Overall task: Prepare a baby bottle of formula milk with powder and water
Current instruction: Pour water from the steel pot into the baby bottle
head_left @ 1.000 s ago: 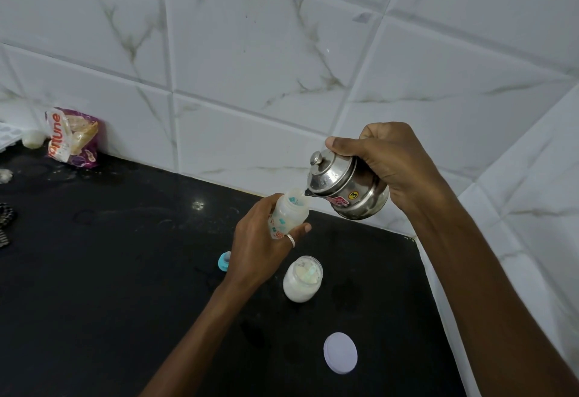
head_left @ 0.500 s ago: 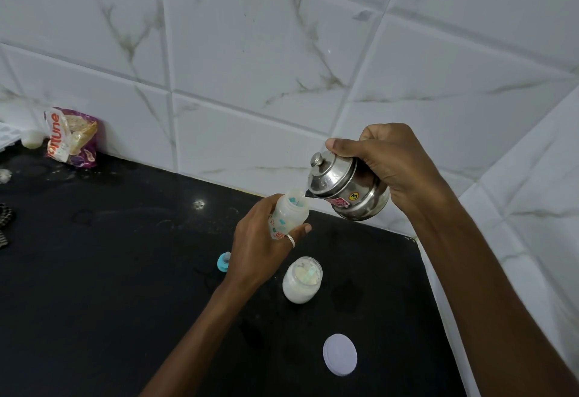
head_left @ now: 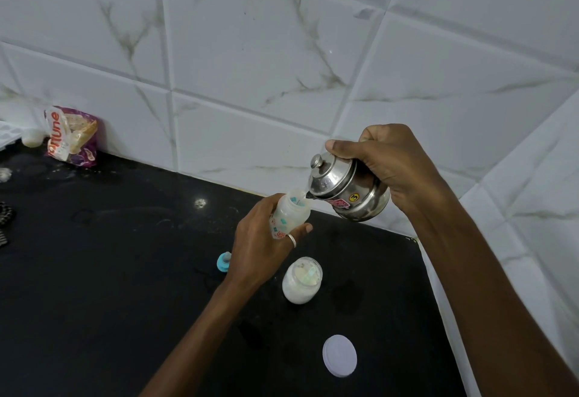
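Fingers (head_left: 299, 230) of my left hand (head_left: 260, 243) wrap the open baby bottle (head_left: 289, 215), held tilted above the black counter (head_left: 94, 271); my right hand (head_left: 391, 161) grips the steel pot (head_left: 347, 191), thumb across its top, spout tipped at the bottle's mouth. Beside my left wrist stands the open powder jar (head_left: 302, 280), a white lid (head_left: 340, 359) lying apart.

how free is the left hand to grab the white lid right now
Probably not yet: the left hand grips the baby bottle held at the tilted steel jug. The white lid lies unobstructed on the counter nearby, though.
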